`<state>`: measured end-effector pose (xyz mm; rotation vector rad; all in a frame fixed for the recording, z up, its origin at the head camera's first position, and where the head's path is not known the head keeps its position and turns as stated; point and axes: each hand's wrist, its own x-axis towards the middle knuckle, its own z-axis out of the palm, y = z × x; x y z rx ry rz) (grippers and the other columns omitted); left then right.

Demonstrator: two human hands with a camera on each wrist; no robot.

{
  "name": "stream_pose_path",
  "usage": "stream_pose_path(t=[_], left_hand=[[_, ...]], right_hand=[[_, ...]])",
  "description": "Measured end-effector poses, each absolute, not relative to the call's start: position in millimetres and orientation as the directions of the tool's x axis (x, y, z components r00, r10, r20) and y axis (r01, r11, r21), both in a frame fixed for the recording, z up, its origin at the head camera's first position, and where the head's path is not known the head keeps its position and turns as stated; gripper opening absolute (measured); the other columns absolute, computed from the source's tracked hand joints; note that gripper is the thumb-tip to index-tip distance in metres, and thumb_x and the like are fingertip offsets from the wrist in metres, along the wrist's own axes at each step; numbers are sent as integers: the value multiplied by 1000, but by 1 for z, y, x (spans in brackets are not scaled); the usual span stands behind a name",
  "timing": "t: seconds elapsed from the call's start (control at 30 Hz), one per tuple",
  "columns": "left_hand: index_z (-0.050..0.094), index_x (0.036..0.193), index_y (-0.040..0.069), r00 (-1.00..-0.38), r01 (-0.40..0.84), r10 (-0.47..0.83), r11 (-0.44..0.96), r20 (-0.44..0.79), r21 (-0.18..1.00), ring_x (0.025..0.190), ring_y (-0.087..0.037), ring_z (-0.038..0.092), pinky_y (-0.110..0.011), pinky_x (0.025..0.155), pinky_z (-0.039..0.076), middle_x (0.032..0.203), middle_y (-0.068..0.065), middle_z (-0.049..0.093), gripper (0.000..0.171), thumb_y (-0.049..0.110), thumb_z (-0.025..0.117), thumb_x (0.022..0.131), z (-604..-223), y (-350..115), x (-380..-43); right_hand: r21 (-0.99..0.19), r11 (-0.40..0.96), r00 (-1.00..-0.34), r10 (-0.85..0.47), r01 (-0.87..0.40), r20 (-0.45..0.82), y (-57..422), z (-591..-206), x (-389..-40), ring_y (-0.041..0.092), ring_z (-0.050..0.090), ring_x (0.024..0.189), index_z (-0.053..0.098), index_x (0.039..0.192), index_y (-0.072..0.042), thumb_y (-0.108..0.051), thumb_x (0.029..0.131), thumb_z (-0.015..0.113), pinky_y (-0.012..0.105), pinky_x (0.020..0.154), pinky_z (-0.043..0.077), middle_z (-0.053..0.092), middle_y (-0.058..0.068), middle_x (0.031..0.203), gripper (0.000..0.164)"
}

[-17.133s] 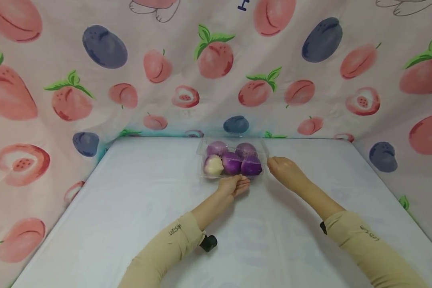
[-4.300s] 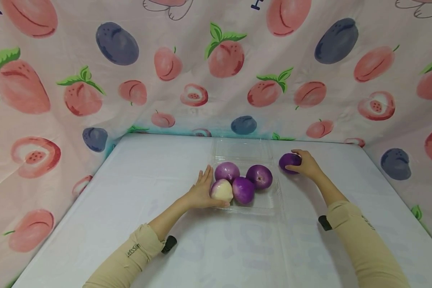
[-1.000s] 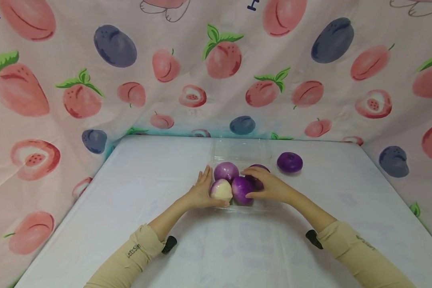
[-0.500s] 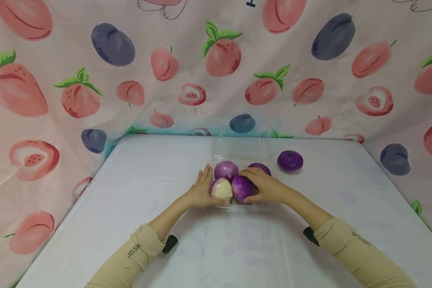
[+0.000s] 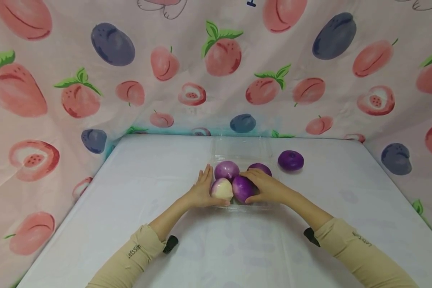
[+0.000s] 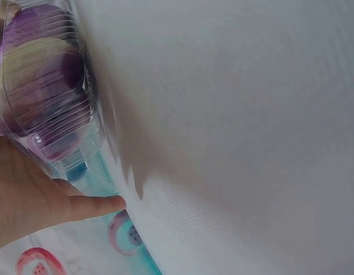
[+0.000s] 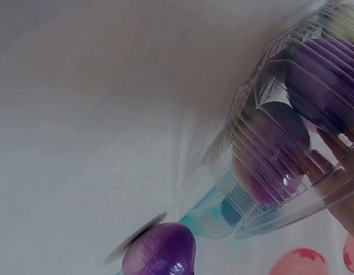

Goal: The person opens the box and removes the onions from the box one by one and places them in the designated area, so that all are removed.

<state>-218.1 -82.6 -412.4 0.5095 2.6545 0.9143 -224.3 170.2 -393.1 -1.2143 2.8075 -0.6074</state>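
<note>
In the head view a clear plastic clamshell box (image 5: 266,205) stands with its lid folded back. Inside sit several shiny red onions, among them a pale-faced one (image 5: 221,189) at front left, a light purple one (image 5: 227,171) behind it and a dark one (image 5: 260,168) at back right. My right hand (image 5: 268,188) reaches in and grips the front onion (image 5: 243,189), thumb in front, fingers over its far side. My left hand (image 5: 199,195) braces the box's left corner, fingers extended along the side and thumb along the front.
One dark red onion (image 5: 291,161) lies on the white-covered table (image 5: 237,248), right of the box; the right wrist view shows this loose onion (image 7: 161,252) too. The raised clear lid (image 5: 241,148) stands close to the fruit-print curtain (image 5: 191,52) at the back.
The box, earlier closed over the onions, is open. My right hand released one onion on the table at right, returned and settled around the front onion. The left hand keeps its place lately.
</note>
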Motion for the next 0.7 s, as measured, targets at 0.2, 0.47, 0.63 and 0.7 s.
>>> stream_pose_path(t=[0.2, 0.47, 0.63, 0.7], left_hand=[[-6, 150, 1, -898, 226, 411, 739, -159, 635, 144, -38, -11, -66, 110, 13, 158, -11, -14, 128, 54, 77, 68, -416, -82, -219], [-6, 150, 1, -900, 223, 405, 748, -164, 625, 144, -40, -10, -66, 110, 14, 158, -11, -14, 127, 53, 77, 69, -414, -82, -217], [-6, 150, 0, -901, 232, 406, 748, -153, 622, 144, -41, -9, -67, 109, 15, 158, -13, -13, 127, 53, 77, 69, -413, -82, -217], [-6, 149, 0, -901, 232, 406, 749, -152, 621, 144, -41, -9, -67, 109, 15, 158, -13, -13, 127, 53, 76, 69, -413, -82, -216]], right_hand=[[-398, 661, -738, -672, -636, 64, 170, -393, -224, 38, 43, 128, 45, 137, -2, -34, 77, 77, 55, 102, 40, 52, 19, 134, 75], [-416, 672, -748, -663, -612, 30, 170, -392, -224, 37, 46, 128, 44, 138, -2, -34, 78, 76, 53, 103, 41, 49, 19, 138, 75], [-447, 663, -755, -655, -601, 44, 171, -391, -224, 37, 49, 125, 44, 137, -2, -32, 78, 76, 52, 101, 42, 50, 19, 137, 74], [-459, 654, -754, -654, -601, 55, 170, -391, -224, 36, 50, 124, 44, 137, -1, -30, 78, 77, 51, 100, 43, 51, 19, 136, 74]])
